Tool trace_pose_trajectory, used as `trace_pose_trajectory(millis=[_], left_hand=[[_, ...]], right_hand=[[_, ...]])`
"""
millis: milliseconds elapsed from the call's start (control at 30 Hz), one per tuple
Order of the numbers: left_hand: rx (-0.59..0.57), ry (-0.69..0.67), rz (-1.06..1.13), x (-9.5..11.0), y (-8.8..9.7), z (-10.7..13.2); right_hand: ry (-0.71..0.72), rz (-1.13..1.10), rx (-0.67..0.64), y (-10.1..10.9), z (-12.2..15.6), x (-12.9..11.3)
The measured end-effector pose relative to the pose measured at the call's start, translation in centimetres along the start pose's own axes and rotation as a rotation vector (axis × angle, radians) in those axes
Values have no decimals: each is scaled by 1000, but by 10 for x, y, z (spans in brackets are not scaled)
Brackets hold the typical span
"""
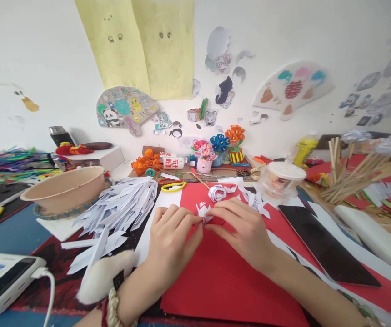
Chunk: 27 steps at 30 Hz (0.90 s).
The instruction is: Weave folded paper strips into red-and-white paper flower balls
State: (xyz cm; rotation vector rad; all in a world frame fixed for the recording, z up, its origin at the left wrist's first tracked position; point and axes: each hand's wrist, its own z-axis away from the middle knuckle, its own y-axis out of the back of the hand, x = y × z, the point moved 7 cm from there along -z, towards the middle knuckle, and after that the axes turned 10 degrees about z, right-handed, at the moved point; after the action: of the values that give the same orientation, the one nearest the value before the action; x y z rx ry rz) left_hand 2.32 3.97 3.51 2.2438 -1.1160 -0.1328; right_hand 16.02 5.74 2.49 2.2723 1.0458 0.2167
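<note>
A small folded white paper piece (203,210) is pinched between both hands above the red paper sheet (229,277). My left hand (175,236) grips its lower left side with thumb and forefinger. From the right, my right hand (241,229) holds its other edge, fingertips close to the left ones. Just beyond the hands lies a curled white paper flower (217,192) on a stick. Left of my left hand is a heap of cut white paper strips (122,204).
A beige basin (62,190), yellow-handled scissors (173,186) and a white device with a cable (7,281) lie leftward. To the right are a black phone (325,243), a white power bank (374,236), a lidded tub (282,179) and wooden sticks (352,172). Pipe-cleaner flowers (219,143) stand behind.
</note>
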Motion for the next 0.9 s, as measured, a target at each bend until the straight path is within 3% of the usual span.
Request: trace_pose_trajectory(millis=[233,567,767,900], left_hand=[[-34,-22,32,1,0,2],[-74,-30,41,2,-1,4],[-150,-56,54,5,-3,6],[-234,-179,0,9,-6,6]], right_hand=[[135,-39,45,3,-2,-8],[154,-58,-46,1,-2,-6],[269,134,-11,2,0,-18],[280,187,16,3,-1,-24]])
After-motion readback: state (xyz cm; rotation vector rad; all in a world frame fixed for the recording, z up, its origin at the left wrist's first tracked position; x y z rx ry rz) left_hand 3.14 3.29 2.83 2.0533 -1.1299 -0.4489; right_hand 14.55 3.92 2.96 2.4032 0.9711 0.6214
